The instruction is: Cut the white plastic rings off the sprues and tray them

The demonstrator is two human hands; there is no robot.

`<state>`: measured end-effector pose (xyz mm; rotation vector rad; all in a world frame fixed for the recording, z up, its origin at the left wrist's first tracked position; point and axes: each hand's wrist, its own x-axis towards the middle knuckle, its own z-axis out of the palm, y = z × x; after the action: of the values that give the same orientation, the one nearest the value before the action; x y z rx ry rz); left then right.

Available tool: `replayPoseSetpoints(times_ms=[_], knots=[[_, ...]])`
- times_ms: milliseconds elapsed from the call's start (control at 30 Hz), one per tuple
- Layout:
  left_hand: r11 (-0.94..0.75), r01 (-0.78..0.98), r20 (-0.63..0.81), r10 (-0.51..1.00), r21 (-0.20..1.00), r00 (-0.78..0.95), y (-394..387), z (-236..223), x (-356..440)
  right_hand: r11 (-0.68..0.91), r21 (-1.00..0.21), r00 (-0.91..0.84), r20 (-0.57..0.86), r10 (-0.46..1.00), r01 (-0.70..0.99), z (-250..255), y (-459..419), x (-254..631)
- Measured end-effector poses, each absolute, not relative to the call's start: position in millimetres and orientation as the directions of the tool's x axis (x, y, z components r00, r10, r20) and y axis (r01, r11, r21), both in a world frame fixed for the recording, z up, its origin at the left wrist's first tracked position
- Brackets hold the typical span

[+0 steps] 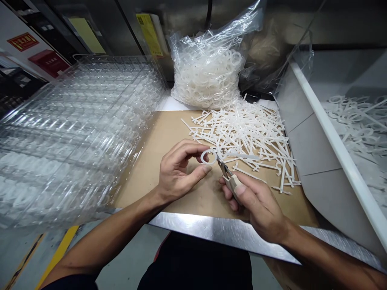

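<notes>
Plastic ring light, stiff; left hand pinches its rim, right hand closes around small snips.

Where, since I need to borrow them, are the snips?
In the head view, the snips are in the person's right hand, their tips at the white plastic ring held in the left hand, above the cardboard sheet.

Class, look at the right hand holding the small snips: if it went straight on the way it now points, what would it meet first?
The white plastic ring pinched in the left hand. The tips of the snips in the right hand sit at its edge, though depth is hard to judge here.
</notes>
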<state>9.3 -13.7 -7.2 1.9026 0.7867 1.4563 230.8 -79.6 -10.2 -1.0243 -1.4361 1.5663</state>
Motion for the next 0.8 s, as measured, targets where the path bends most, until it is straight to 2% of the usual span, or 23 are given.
replayPoseSetpoints(times_ms=[333,800], knots=[[-0.747,0.087,0.723,0.662,0.66,0.197,-10.8,-8.4,8.7,-0.085,-0.996,-0.402,-0.08,0.912,0.005,-8.2,-80.9,231.2],[-0.777,0.124,0.749,0.628,0.617,0.211,-10.0,-7.2,8.6,-0.042,-0.997,-0.41,-0.063,0.91,0.058,-9.1,-79.8,233.3]])
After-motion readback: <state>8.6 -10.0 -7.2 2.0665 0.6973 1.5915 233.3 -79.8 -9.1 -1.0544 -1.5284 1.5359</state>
